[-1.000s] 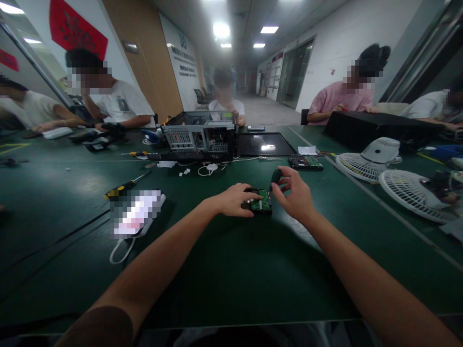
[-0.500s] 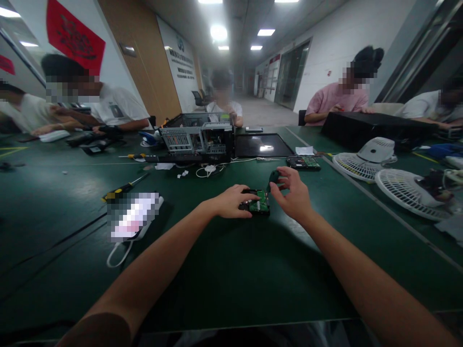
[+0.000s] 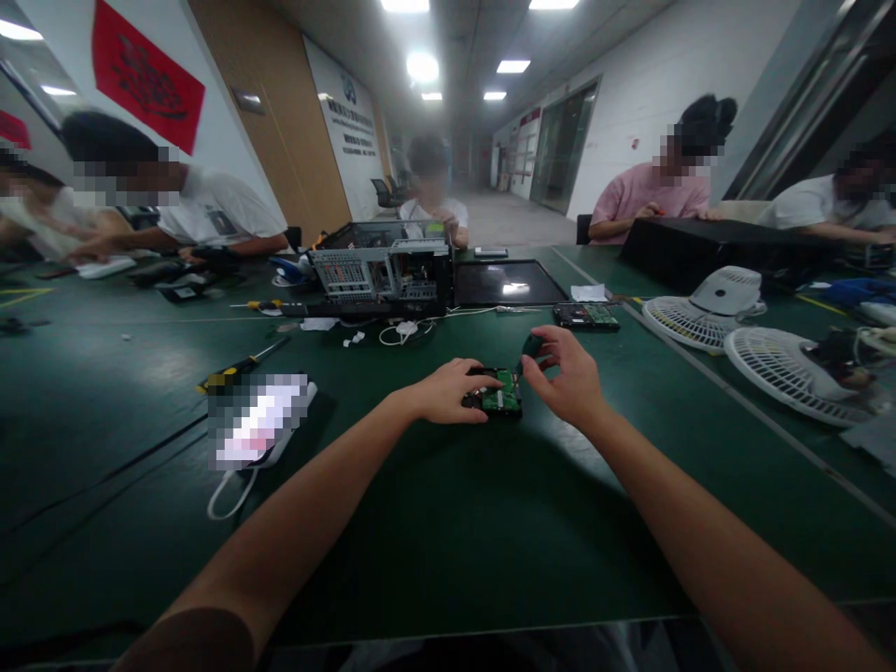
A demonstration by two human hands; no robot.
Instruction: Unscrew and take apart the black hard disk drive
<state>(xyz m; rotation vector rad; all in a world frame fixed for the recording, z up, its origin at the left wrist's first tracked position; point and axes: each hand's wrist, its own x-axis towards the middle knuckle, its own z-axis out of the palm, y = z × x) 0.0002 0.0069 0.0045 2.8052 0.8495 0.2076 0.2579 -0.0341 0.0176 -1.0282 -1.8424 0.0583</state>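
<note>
A small hard drive [image 3: 510, 399] with a green circuit board lies on the green table in front of me. My left hand [image 3: 458, 390] grips it from the left, thumb at the near edge and fingers over the board. At the drive's right edge, my right hand [image 3: 566, 371] pinches a short screwdriver [image 3: 532, 346] by its dark green handle. The tool leans slightly, its lower end down at the drive's right side. I cannot make out its tip against the board.
Farther off are another hard drive [image 3: 586, 316], a dark flat screen [image 3: 514, 282] and an open computer case [image 3: 382, 271]. To the left lie a phone [image 3: 262, 420] with a white cable and a yellow-black screwdriver [image 3: 231, 373]. White fan parts [image 3: 791, 369] stand right. Several people sit around the table.
The screwdriver handle in my right hand has tipped slightly to the right. My left hand and the hard drive stay in place. A person at the far left has shifted leftward.
</note>
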